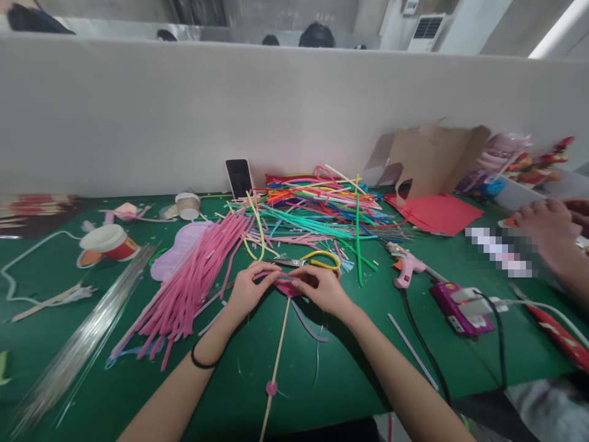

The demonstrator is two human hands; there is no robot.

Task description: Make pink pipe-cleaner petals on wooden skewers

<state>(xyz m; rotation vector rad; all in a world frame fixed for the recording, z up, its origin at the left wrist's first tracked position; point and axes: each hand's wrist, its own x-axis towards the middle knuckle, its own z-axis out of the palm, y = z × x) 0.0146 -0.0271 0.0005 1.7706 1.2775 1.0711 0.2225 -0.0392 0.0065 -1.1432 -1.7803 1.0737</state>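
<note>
Both my hands meet over the green table, pinching a small pink pipe-cleaner piece [288, 286] between thumbs and fingers. My left hand [253, 287] is closed on its left side, and my right hand [322, 288] on its right. A thin wooden stick [281, 344] runs from under the pink piece down toward me, with a small pink ball [271, 388] partway along it. Just beyond my fingers lie scissors [324, 260] with yellow handles. A lilac pipe cleaner [309, 325] curves on the table below my right hand. My fingers partly cover the pink piece.
Pink pipe cleaners [188, 282] and thin wires [87, 331] lie left, near a paper cup [110, 241]. Mixed pipe cleaners [317, 199] and a phone [239, 179] are behind. Rightward are a glue gun [407, 264], a purple power strip [460, 310] and another person's hand [547, 227].
</note>
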